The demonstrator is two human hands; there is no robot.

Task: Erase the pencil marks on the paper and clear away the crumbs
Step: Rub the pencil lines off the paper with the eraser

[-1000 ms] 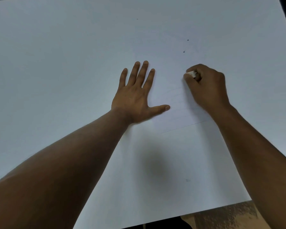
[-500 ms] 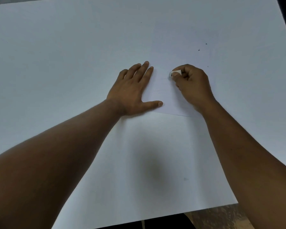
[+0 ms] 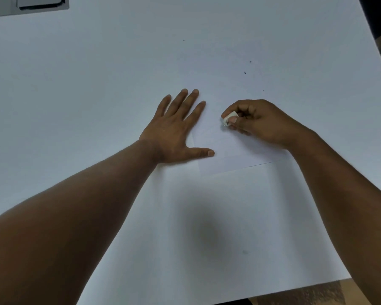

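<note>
The left hand (image 3: 176, 126) lies flat, palm down, with its fingers straight and slightly spread and the thumb stretched out to the side; it presses on the left edge of a white sheet of paper (image 3: 235, 155), holding it against the white table (image 3: 97, 84). The paper lies between the two hands, its near edge running at a slight slant and its near left corner just below the thumb. The right hand (image 3: 257, 122) is curled, its thumb and fingertips pinching a small white eraser (image 3: 228, 119) whose lower end touches the paper near the sheet's middle. Any pencil marks on the paper are too faint to make out, beyond a hint of pale lines beside the eraser. A few tiny dark crumbs (image 3: 245, 73) lie scattered on the white surface beyond the right hand, well apart from the eraser. At the far left corner of the table sits a flat grey object (image 3: 40, 3), only partly in view. Both bare forearms reach in from the near edge, and a patch of brown floor (image 3: 306, 293) shows past the table's near right corner.
</note>
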